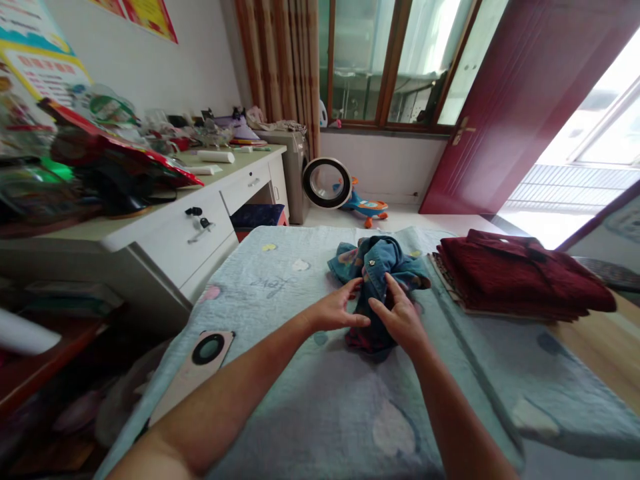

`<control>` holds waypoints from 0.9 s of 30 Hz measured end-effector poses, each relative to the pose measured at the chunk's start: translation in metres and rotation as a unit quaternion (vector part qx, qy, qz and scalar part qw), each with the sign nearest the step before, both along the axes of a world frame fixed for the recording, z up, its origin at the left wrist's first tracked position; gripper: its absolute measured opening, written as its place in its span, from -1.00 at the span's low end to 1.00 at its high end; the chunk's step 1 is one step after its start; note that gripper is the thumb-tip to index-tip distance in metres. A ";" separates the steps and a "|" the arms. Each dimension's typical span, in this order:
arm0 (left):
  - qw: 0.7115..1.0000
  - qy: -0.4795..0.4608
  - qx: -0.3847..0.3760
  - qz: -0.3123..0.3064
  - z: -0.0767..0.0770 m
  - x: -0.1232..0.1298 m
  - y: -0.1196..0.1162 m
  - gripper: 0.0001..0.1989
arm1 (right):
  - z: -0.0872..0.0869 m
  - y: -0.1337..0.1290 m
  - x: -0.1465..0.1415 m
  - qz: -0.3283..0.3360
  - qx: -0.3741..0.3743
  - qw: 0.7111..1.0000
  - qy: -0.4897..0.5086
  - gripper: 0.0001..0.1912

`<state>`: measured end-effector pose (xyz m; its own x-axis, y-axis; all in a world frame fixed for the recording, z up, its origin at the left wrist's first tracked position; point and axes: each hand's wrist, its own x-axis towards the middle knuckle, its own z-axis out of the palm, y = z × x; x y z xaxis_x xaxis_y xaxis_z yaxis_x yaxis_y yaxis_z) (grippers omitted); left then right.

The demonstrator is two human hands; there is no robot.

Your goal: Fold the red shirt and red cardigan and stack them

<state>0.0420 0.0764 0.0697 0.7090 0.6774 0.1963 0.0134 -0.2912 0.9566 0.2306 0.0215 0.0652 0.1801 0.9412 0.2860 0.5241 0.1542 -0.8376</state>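
Observation:
A crumpled blue denim garment (381,257) with a snap button and colourful printed patches lies bunched on the light-blue bedspread (280,300). My left hand (334,310) is at its left side, fingertips on the cloth and thumb spread lower down. From the right, my right hand (403,317) grips the same cloth between fingers and thumb. A darker, reddish part of the garment hangs below the hands. What the fingertips hold underneath is hidden.
Right of the garment sits a stack of folded dark-red clothes (520,273). A pale phone-like object (200,373) lies by my left forearm. A cluttered white desk (175,233) stands at left; a front-loading washer (295,167) with its round door open and a blue-orange toy (367,205) are beyond.

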 end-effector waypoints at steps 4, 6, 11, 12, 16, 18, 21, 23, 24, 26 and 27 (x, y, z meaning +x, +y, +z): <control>0.997 -0.066 -0.024 0.035 -0.020 0.020 -0.020 0.14 | -0.003 -0.013 -0.009 0.067 -0.019 0.998 -0.007 -0.24; 0.992 -0.092 -0.027 0.082 -0.028 0.025 -0.025 0.02 | 0.000 -0.019 -0.007 0.086 -0.025 0.996 -0.028 -0.24; 0.963 -0.163 -0.138 0.164 -0.027 0.024 -0.026 -0.39 | 0.005 -0.029 0.018 0.061 0.064 0.989 -0.118 -0.46; 0.954 -0.175 -0.175 0.171 -0.022 0.021 -0.026 -0.43 | 0.005 -0.030 0.024 0.031 0.084 0.985 -0.149 -0.49; 0.921 -0.214 -0.286 0.157 -0.005 0.013 -0.028 -0.45 | -0.009 -0.030 0.032 -0.007 0.075 0.966 -0.248 -0.36; 0.910 -0.229 -0.312 0.148 -0.001 0.012 -0.031 -0.48 | -0.020 -0.028 0.028 0.035 0.047 0.961 -0.272 -0.21; 0.899 -0.248 -0.334 0.138 0.000 0.010 -0.036 -0.50 | -0.031 -0.023 0.019 0.054 0.062 0.962 -0.261 -0.28; 0.894 -0.259 -0.337 0.138 0.003 0.007 -0.038 -0.48 | -0.030 -0.019 0.017 0.054 0.094 0.968 -0.225 -0.50; 0.892 -0.265 -0.338 0.141 0.005 0.003 -0.039 -0.47 | -0.027 -0.019 0.018 0.055 0.105 0.972 -0.202 -0.59; 0.887 -0.271 -0.344 0.146 0.012 -0.005 -0.041 -0.47 | -0.013 -0.020 0.022 0.058 0.112 0.981 -0.150 -0.68; 0.885 -0.268 -0.352 0.145 0.016 -0.010 -0.042 -0.48 | -0.005 -0.023 0.024 0.054 0.109 0.985 -0.123 -0.70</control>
